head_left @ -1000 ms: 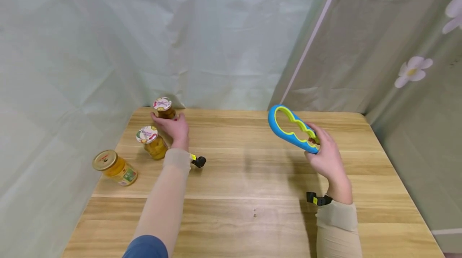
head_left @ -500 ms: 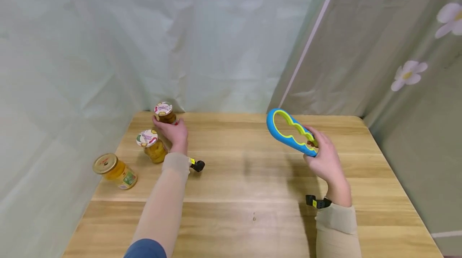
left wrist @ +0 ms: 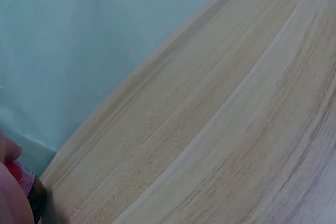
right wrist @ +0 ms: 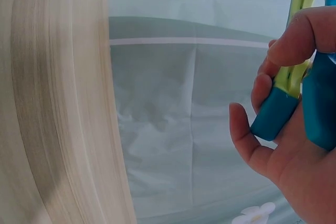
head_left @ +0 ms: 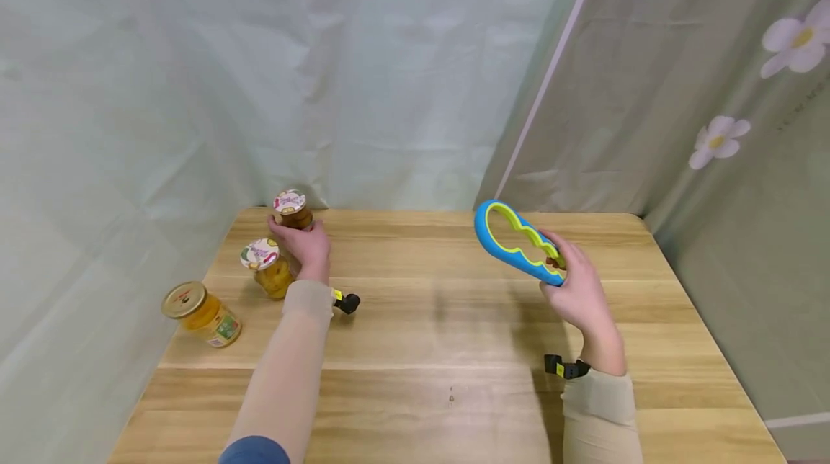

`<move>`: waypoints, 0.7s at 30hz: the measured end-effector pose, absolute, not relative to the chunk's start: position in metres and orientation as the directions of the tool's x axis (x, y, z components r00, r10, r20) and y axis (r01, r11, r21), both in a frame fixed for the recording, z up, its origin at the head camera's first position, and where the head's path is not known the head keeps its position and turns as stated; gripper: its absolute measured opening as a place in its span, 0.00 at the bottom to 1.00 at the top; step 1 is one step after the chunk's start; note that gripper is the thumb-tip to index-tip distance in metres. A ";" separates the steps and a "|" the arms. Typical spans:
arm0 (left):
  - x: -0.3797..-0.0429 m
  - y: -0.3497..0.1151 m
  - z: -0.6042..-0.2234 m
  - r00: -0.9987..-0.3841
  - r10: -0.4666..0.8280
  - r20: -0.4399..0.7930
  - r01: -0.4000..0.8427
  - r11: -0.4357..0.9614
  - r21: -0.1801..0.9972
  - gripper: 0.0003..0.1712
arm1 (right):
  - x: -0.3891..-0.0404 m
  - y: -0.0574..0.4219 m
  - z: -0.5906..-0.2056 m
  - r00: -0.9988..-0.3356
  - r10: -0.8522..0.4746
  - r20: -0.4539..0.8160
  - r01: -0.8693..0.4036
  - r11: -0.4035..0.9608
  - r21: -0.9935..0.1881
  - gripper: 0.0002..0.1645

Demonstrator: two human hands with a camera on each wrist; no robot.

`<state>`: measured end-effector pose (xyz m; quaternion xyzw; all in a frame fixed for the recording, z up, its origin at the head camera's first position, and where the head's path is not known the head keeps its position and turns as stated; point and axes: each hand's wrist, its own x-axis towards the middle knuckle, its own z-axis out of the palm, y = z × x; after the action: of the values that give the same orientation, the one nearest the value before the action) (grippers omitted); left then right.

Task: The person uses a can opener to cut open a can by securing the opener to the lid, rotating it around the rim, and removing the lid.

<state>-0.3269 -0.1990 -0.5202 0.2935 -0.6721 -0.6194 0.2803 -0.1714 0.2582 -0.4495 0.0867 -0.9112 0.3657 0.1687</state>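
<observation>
At the back left of the table, my left hand [head_left: 306, 249] grips a small jar [head_left: 298, 218] with dark contents and a patterned white lid. Only part of that hand [left wrist: 11, 195] and the jar's side [left wrist: 38, 198] show in the left wrist view. A second patterned-lid jar [head_left: 274, 279], yellowish inside, stands just left of the left wrist. My right hand [head_left: 579, 292] holds a blue and lime-green jar opener [head_left: 519, 259] by its narrow end, above the table's right half. In the right wrist view, curled fingers and thumb wrap the opener's handle [right wrist: 275, 115].
A third jar [head_left: 210, 318], gold-lidded with orange contents and a label, stands nearer on the left side. The wood-grain table [head_left: 402, 320] meets a pale curtain [head_left: 389, 89] along its back edge. A flowered curtain [head_left: 746, 233] hangs at the right.
The head view has shifted slightly, so everything sits a little lower and further left in it. Both hands keep their holds on the jar and the jar opener.
</observation>
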 end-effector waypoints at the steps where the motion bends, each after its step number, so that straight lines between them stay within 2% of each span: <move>1: -0.327 -0.199 -0.520 -0.671 -0.741 0.010 -0.050 0.059 0.997 0.56 | -0.172 0.258 -0.449 -0.929 -0.034 0.369 -0.280 0.718 -0.637 0.54; 13: -0.328 -0.198 -0.523 -0.685 -0.729 -0.001 -0.063 0.058 0.996 0.54 | -0.167 0.257 -0.448 -0.938 -0.024 0.346 -0.255 0.722 -0.643 0.55; 21: -0.330 -0.208 -0.515 -0.692 -0.722 0.026 -0.070 0.104 0.992 0.45 | -0.174 0.252 -0.441 -0.936 -0.046 0.348 -0.275 0.713 -0.645 0.56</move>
<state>-0.3300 -0.2083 -0.5151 0.2861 -0.6924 -0.6053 0.2690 -0.1737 0.2524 -0.4409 0.0880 -0.9122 0.3687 0.1554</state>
